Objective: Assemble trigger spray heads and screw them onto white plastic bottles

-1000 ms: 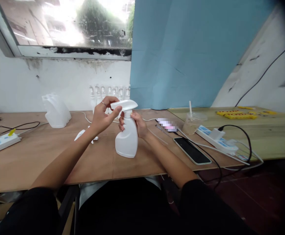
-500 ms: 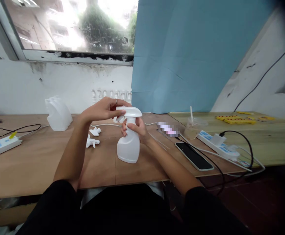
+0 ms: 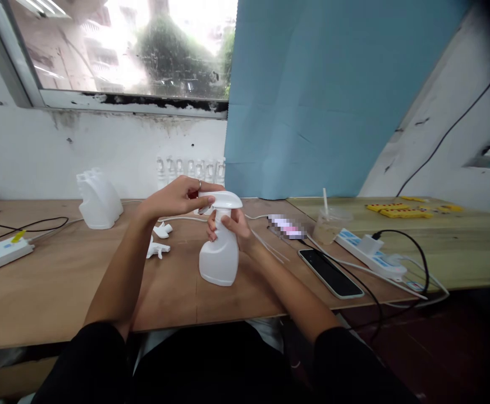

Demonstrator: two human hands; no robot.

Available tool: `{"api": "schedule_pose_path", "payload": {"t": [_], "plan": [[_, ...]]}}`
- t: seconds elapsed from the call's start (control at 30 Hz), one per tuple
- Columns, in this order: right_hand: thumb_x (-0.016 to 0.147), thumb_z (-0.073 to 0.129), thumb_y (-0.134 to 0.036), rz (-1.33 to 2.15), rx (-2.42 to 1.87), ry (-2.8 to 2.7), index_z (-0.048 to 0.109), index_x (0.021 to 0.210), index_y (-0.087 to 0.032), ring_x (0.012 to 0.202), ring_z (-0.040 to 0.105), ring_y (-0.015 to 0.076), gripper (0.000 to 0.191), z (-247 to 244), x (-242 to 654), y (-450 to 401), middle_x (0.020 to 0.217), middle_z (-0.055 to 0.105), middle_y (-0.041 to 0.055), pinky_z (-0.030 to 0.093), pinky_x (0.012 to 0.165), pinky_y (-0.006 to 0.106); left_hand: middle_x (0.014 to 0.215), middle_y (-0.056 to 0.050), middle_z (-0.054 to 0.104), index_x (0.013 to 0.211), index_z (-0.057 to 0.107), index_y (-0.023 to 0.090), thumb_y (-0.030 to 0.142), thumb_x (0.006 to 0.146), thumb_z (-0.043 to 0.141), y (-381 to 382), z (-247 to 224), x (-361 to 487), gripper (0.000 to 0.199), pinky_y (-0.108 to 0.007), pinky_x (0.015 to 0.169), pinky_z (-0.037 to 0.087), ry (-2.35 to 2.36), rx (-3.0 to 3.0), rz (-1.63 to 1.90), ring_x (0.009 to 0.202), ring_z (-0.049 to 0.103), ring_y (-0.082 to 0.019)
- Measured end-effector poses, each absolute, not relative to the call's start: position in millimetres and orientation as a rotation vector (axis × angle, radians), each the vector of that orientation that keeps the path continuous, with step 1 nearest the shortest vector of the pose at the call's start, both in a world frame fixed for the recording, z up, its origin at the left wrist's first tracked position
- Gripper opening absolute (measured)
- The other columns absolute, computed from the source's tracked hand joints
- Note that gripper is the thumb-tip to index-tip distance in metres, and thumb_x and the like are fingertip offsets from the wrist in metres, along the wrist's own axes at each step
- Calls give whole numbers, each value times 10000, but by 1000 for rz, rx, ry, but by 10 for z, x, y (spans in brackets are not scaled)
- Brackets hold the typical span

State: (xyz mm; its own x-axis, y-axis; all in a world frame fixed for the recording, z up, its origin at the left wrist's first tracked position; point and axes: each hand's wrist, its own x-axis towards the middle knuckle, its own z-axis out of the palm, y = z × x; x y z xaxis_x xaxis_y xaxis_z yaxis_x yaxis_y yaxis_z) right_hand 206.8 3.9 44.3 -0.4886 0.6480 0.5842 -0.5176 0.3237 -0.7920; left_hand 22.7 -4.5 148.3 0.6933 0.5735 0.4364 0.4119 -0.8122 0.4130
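A translucent white spray bottle (image 3: 219,259) stands upright on the brown table before me. Its neck is wrapped by the fingers of my right hand (image 3: 238,227). On top sits a white spray head (image 3: 223,199), its nose pointing right. My left hand (image 3: 181,196) grips the back of that head, thumb in front and fingers behind; part of the trigger side is hidden by it. To the left of the bottle lie two loose white sprayer parts, a curved shroud (image 3: 163,230) and a trigger piece (image 3: 159,248), the latter partly behind my left forearm.
Several empty bottles (image 3: 99,199) stand together at the back left, and several clear bottles (image 3: 191,168) line the wall. On the right are a black-screened phone (image 3: 331,273), a cup with a straw (image 3: 331,224), a power strip (image 3: 371,255) with cables, and yellow packets (image 3: 398,209). Another power strip (image 3: 3,252) lies left.
The whole view has shifted slightly, so everything appears a little lower. Both hands keep the same hold on the bottle and its spray head.
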Motion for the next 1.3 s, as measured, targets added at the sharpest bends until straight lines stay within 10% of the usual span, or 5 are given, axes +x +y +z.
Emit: {"api": "schedule_pose_path", "payload": {"t": [0.7, 0.93, 1.3], "plan": [[866, 613, -467, 1421, -42, -1584, 494, 931, -174, 513, 529, 114, 323, 398, 2077, 121, 675, 522, -19, 468, 508, 292, 675, 5, 630, 1266, 627, 234, 433, 930, 500, -16, 1461, 213, 410, -185, 506, 368, 767, 2705, 813, 575, 496, -89], [769, 711, -407, 1490, -87, -1651, 528, 902, -161, 531, 516, 105, 334, 455, 2105, 142, 742, 548, -3, 450, 541, 288, 964, -42, 697, 1374, 516, 268, 430, 883, 572, -27, 1520, 58, 520, -234, 698, 467, 874, 2729, 761, 817, 618, -148], [730, 605, -252, 1546, -105, -1795, 533, 976, -148, 523, 516, 132, 276, 513, 2136, 158, 596, 570, -15, 401, 547, 265, 1027, -66, 713, 1303, 576, 250, 474, 709, 695, 273, 1237, -228, 646, -250, 634, 446, 1324, 2372, 20, 770, 657, -198]]}}
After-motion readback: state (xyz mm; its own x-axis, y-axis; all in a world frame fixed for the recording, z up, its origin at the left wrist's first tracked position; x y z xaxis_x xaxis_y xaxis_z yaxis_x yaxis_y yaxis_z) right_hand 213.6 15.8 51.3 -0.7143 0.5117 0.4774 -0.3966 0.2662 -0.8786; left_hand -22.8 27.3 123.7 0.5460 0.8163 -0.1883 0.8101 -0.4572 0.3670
